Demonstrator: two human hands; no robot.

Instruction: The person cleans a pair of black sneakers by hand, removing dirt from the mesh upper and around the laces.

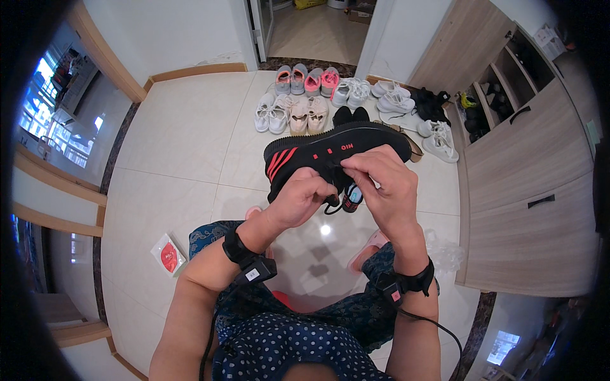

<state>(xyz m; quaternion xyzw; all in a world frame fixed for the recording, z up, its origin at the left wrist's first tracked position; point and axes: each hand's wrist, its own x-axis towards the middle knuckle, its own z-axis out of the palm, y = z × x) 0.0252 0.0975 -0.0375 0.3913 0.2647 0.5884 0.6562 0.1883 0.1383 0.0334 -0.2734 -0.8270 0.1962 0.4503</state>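
Observation:
A black sneaker (318,150) with red stripes on its heel and a black sole is held up in front of me, sole side away. My left hand (297,200) grips the shoe from below at its opening. My right hand (380,184) pinches the black lace (332,204) near the tongue, with a loop of lace hanging down between both hands. Both wrists wear black bands with cables.
Several pairs of shoes (298,113) stand in rows on the white tile floor by the doorway (311,25). A wooden shoe cabinet (527,165) runs along the right. A small red and white packet (168,255) lies on the floor at left. Pink slippers (372,244) are on my feet.

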